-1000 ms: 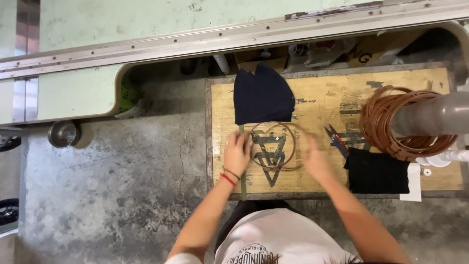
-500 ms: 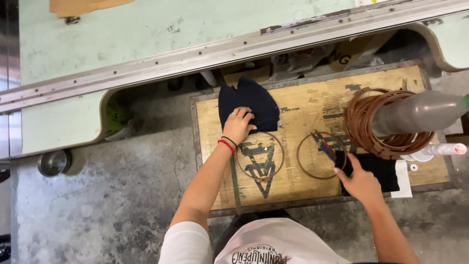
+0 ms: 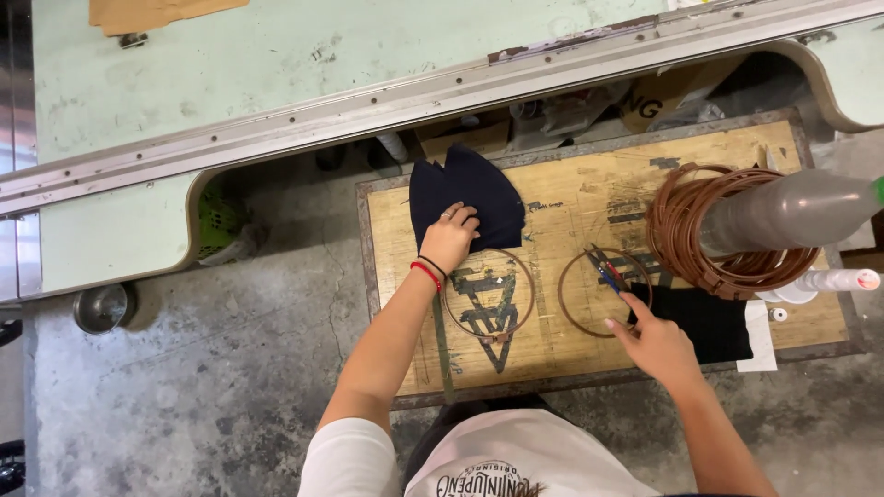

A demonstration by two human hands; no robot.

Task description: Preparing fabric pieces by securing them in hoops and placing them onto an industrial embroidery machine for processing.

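Since half a second ago, little has shifted: left hand (image 3: 448,241) stays flat, fingers spread, on the dark fabric pile (image 3: 465,198) at the counter's (image 3: 571,198) back. Right hand (image 3: 656,342), loosely open and holding nothing, touches a wooden hoop (image 3: 603,293) beside black cloth (image 3: 704,322).

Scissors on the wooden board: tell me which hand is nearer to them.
Right. The right hand sits just below the scissors, fingertip nearly touching; the left hand rests on the dark fabric stack, further away.

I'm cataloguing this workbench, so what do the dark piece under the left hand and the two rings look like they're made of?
The dark navy piece under the left hand looks like soft matte fabric; it drapes in folds. The two rings seem thin brown wood or wire, one touched by the right hand; the material is uncertain.
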